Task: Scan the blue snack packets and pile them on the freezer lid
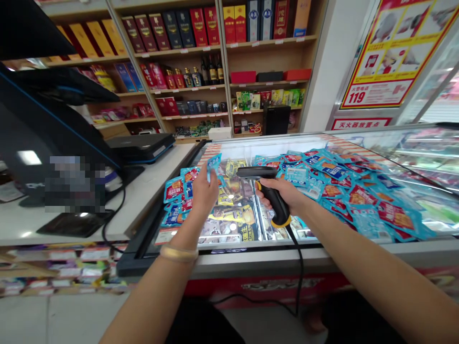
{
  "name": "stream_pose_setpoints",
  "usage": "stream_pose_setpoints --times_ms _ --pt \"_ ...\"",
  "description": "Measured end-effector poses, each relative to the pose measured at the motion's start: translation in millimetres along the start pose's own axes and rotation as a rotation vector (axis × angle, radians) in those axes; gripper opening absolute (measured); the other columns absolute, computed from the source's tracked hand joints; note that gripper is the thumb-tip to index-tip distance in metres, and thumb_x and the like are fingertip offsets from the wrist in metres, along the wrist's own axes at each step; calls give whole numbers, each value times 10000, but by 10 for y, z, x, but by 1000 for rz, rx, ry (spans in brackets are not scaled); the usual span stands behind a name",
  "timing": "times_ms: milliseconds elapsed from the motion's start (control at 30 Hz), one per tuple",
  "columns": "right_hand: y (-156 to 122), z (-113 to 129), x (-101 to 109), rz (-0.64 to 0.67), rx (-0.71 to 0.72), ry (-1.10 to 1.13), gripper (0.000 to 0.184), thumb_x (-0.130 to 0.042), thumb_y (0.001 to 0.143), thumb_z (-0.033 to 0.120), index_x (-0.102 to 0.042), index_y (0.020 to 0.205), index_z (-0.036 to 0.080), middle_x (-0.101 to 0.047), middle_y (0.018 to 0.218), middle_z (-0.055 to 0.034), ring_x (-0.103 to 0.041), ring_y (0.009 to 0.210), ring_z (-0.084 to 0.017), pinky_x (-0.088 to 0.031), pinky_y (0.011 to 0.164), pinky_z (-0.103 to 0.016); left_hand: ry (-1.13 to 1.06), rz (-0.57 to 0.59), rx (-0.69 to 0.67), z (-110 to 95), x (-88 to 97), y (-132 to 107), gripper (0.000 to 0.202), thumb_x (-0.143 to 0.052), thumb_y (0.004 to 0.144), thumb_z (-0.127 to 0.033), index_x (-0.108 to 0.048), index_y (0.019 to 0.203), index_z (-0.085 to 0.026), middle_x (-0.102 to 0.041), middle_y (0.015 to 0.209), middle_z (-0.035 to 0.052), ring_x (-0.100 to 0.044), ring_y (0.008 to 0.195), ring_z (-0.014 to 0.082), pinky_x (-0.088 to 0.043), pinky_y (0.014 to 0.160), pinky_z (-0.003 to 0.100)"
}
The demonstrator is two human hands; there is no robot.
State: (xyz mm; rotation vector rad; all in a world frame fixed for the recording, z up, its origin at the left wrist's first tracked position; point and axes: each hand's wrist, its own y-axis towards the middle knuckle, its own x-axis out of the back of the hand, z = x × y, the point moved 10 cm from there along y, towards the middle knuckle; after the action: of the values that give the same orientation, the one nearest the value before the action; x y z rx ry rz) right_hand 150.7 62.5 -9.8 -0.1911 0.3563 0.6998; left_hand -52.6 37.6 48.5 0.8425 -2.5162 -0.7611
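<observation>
In my right hand (279,191) is a black and yellow barcode scanner (276,203), my fingers wrapped round its grip and its head pointing left. A cable runs down from its base. My left hand (205,190), with a gold bangle at the wrist, pinches a small light-blue snack packet (214,162) upright, facing the scanner's head across a short gap. Under my left hand lies a small group of blue and red snack packets (175,189) on the freezer's glass lid. To the right of the scanner spreads a bigger pile of similar packets (333,174).
A glass-topped chest freezer (222,257) stands before me, with yellow packages seen through its lid. On the left, a white counter (158,165) carries a dark checkout terminal (32,138). Shelves (186,50) of boxes and bottles line the back wall. The scanner's cable hangs over the freezer's front.
</observation>
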Motion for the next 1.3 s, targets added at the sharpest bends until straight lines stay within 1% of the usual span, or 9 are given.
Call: stream_pose_setpoints --times_ms 133,300,367,467,667,900,1100,1200,1300 --pt "140 -85 -245 31 -8 24 318 -773 717 412 -604 748 145 -564 648 4 -492 471 -76 -423 410 -200 415 131 -82 25 348 49 451 -393 949 -399 -597 1318 -241 -643 1299 107 -559 1262 296 -377 1121 461" --pt "312 -249 -562 64 -53 26 316 -773 724 412 -606 756 147 -565 626 7 -496 467 -81 -416 411 -204 1029 419 198 657 509 -133 784 -499 847 -633 -374 1528 -264 -265 1627 173 -197 1478 489 -214 1120 708" --pt "351 -303 -636 76 -71 19 316 -776 722 417 -600 740 155 -564 605 13 -491 460 -81 -416 411 -204 1103 482 213 760 452 -177 903 -505 804 -715 -301 1559 -264 -185 1651 184 -128 1485 518 -188 1110 733" --pt "379 -345 -663 90 -80 22 318 -784 714 418 -601 744 159 -568 595 18 -492 456 -82 -417 413 -204 1114 496 193 803 363 -117 895 -433 829 -734 -271 1568 -256 -177 1648 203 -143 1486 507 -188 1118 716" --pt "381 -376 -549 67 -89 77 278 -750 761 392 -619 749 147 -569 616 12 -484 469 -74 -424 417 -191 1084 500 167 853 314 46 884 -449 827 -724 -276 1566 -270 -164 1657 181 -121 1493 501 -194 1136 686" --pt "336 -317 -514 39 -83 136 249 -721 779 361 -611 749 139 -558 621 16 -485 465 -69 -423 416 -183 1107 418 116 695 367 49 823 -422 870 -682 -258 1568 -276 -123 1666 176 -106 1500 490 -173 1134 712" --pt "220 -90 -352 42 -16 194 240 -714 786 358 -597 762 149 -560 629 17 -479 470 -72 -420 421 -185 1091 336 104 517 334 64 769 -392 894 -658 -343 1534 -234 -230 1633 202 -173 1495 468 -167 1122 738" --pt "106 65 -136 11 7 214 216 -696 796 346 -600 776 153 -560 623 16 -470 471 -73 -422 426 -184 1059 239 34 280 179 74 713 -444 898 -603 -421 1486 -200 -325 1590 209 -214 1489 444 -173 1143 705" --pt "-23 255 157 -39 36 195 214 -677 811 350 -609 778 150 -555 628 11 -464 472 -73 -425 427 -185 933 213 -77 -16 -217 23 609 -540 882 -517 -525 1391 -182 -459 1498 197 -345 1438 387 -258 1161 603"
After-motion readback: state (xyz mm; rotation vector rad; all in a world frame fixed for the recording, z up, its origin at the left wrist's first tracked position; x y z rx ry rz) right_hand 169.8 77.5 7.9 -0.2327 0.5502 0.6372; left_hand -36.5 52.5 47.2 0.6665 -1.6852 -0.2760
